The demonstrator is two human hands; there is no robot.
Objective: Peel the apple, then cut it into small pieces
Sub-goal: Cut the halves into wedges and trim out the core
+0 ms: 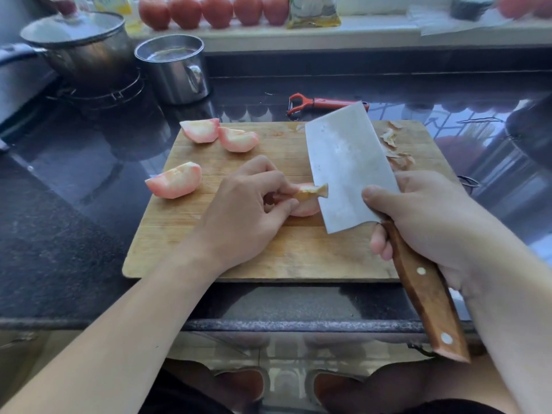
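Red peeler (325,102) lies beyond wooden board (268,252), behind cleaver (348,165).

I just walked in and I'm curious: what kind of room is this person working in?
Most likely a home kitchen. A lidded pot sits on a gas burner, a wooden cutting board lies on a dark stone counter, and a row of red fruit lines the windowsill.

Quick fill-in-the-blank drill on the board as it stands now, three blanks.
1. The right hand grips the ____ by its wooden handle.
2. Away from the left hand, ____ peeled apple quarters lie on the cutting board.
3. The red peeler lies ____ the board.

Missing words: cleaver; three; behind
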